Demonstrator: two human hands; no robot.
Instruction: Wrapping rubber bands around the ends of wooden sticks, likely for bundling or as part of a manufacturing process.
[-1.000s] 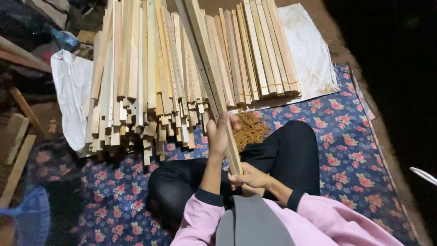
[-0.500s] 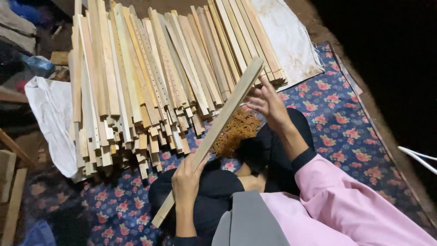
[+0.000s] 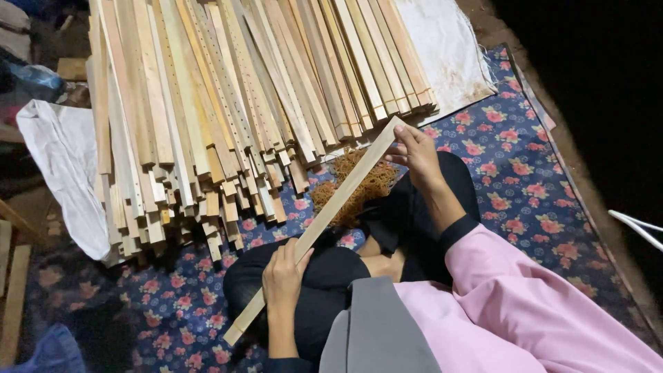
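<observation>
I hold one long pale wooden slat [image 3: 335, 201] slantwise across my lap, its low end near my left knee and its high end up at the right. My left hand [image 3: 284, 272] grips the slat a little above its lower end. My right hand [image 3: 416, 150] pinches the upper end with its fingertips. A clump of orange-brown rubber bands [image 3: 369, 184] lies on the mat just behind the slat, between my legs in dark trousers.
A big stack of similar wooden slats [image 3: 228, 110] lies on the floral blue mat [image 3: 525, 173] in front of me. White cloths lie at the left [image 3: 62, 166] and the back right [image 3: 449, 48]. Loose boards [image 3: 14, 290] sit at the far left.
The slat swung from nearly upright to a slant across my lap. My hands moved apart: the left slid to the lower end, the right went to the upper end.
</observation>
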